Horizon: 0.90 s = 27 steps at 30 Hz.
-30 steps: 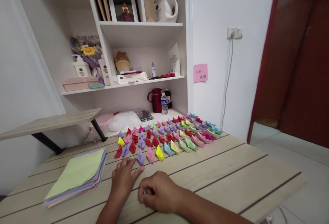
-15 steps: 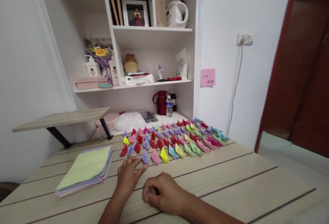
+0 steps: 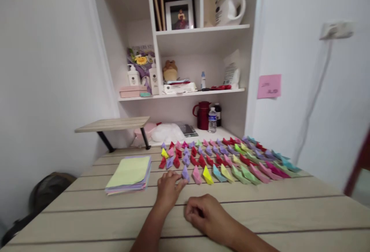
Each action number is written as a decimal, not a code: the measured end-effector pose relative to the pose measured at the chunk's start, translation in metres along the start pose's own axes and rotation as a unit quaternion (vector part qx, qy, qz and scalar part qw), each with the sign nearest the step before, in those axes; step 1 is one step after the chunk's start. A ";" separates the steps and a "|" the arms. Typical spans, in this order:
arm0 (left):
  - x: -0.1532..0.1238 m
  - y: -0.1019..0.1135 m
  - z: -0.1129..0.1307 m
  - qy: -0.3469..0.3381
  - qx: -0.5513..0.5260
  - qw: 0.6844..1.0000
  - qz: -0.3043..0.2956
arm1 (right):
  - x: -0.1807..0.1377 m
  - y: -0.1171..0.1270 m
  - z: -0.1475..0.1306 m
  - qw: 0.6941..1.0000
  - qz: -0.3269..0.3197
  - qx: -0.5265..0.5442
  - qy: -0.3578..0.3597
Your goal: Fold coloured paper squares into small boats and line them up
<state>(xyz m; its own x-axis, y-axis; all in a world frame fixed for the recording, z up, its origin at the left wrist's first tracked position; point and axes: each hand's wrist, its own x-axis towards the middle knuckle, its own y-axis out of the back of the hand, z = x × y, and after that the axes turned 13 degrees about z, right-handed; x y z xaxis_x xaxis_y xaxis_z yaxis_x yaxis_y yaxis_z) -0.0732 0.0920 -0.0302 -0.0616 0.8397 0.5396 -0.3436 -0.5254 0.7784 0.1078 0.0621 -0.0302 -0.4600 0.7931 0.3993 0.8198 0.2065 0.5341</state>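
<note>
Folded paper boats in several colours stand in rows on the wooden table (image 3: 277,213). At the left end of the front row is a purple paper boat (image 3: 185,174), with the thumb and index finger of my left hand (image 3: 169,189) closed at its lower left corner. A pink paper boat (image 3: 197,175) and a yellow paper boat (image 3: 207,175) stand just right of it. My right hand (image 3: 206,215) rests on the tabletop in front of the rows, fingers curled into a loose fist with nothing visible inside.
A stack of coloured paper sheets (image 3: 130,173) lies left of the boats. Behind it stands a small raised wooden shelf (image 3: 115,124) on black legs. A white shelving unit (image 3: 185,94) at the back holds a dark red jug (image 3: 203,116) and a water bottle (image 3: 212,120).
My view has turned to the left, so everything appears further right. Both hands keep nearly the same places by the boats, and the purple boat stands where it was.
</note>
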 end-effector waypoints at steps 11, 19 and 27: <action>-0.015 0.067 -0.019 0.028 0.002 0.960 0.277 | 0.002 -0.001 -0.001 0.998 -0.037 0.046 -0.018; -0.014 0.117 -0.091 0.148 0.086 0.903 0.395 | 0.002 0.002 0.000 0.997 -0.052 0.054 -0.034; -0.019 0.116 -0.120 0.090 0.115 0.953 0.266 | 0.003 0.001 0.006 0.997 -0.050 0.053 -0.037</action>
<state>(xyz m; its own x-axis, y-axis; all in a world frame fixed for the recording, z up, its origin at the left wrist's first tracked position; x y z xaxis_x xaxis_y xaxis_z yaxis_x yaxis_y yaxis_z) -0.2239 0.0317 0.0116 -0.3371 0.4447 0.8298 -0.0064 -0.8824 0.4704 0.1090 0.0679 -0.0333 -0.5184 0.8045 0.2900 0.8039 0.3429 0.4860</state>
